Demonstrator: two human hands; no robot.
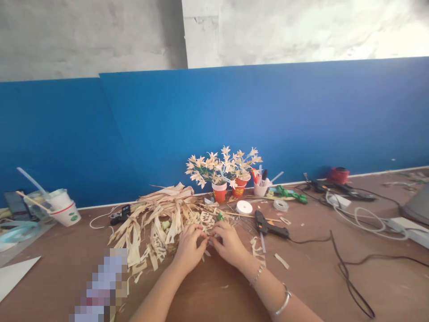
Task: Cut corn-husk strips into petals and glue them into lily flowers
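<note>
My left hand [190, 247] and my right hand [228, 243] meet low over the table, thumbs and fingertips brought together in a pinch. Whatever lies between their fingertips is too small and hidden to name. Just behind and left of the hands spreads a heap of dried, pale husks [150, 214], with cut-out scraps among them. A small green piece [220, 216] shows above my right fingers. To the right of that hand lies a black hot glue gun [270, 226]. Husk scraps [256, 248] lie near my right wrist.
Husk flowers [224, 165] stand in red paper cups [219, 193] at the back. Around them are a white roll [244, 207], a clear tape roll [280, 205] and a cup of tools [260, 188]. Cables [348, 273] cross the right side; white cups [66, 210] stand left.
</note>
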